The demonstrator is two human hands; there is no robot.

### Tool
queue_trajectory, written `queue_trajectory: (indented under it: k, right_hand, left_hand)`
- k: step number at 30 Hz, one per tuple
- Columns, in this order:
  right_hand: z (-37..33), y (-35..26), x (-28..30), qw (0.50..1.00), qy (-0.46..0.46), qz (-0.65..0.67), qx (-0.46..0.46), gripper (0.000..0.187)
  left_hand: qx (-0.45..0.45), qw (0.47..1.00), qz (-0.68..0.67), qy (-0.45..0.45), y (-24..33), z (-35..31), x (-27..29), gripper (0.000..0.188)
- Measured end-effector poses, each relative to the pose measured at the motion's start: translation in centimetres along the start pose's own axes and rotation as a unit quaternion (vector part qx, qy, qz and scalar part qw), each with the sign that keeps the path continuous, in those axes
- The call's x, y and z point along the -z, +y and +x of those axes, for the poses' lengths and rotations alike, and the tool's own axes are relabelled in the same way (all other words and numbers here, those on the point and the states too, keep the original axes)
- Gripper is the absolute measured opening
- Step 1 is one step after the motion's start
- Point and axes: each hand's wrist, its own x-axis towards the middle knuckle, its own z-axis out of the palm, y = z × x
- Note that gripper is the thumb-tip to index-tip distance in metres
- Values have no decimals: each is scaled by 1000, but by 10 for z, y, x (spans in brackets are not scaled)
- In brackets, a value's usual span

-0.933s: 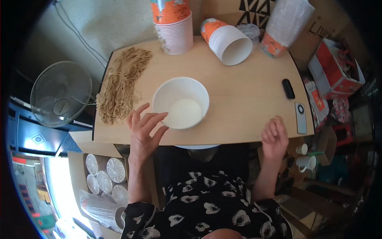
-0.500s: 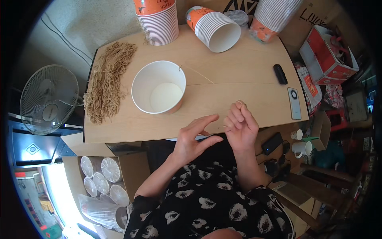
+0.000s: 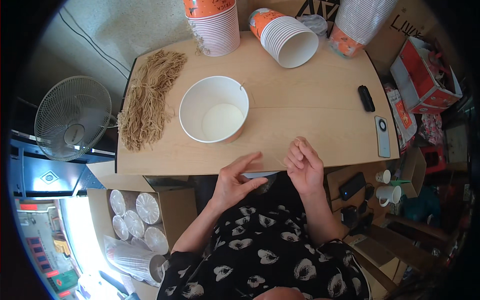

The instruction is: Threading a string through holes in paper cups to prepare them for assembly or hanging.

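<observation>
My blurred left hand [image 3: 239, 179] keeps its fingers wide, my right hand [image 3: 303, 162] pinches a string [image 3: 298, 138] hardly visible, and the bucket [image 3: 214, 109], outside mostly hidden, stands on their far left.

A grey wall [image 3: 135, 27] rises behind a pale wooden tabletop [image 3: 310, 117]; a fan [image 3: 74, 125] stands beside its left edge; bright white light [image 3: 82, 225] glares at lower left.

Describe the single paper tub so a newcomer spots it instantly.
On the pale wooden table, look right of the tan string bundle. There, beyond the left hand, stands a white-lined paper tub. Unlike the stacked tubs farther back, it stands alone, nothing nested inside.
</observation>
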Motion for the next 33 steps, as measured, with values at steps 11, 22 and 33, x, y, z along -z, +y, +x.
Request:
queue_trajectory:
  k: [11,22,33]
  right_hand:
    - [-10,18,-14,999,-30,-25,-27,11]
    - [-5,10,3,997,-3,-81,-2,11]
    - [-26,27,-30,765,-154,-621,-76,31]
  left_hand:
    - [78,984,-158,-35,-12,2,-17,30]
    - [82,995,-27,-41,-5,-16,16,7]
    - [-115,956,259,-73,25,-15,26,11]
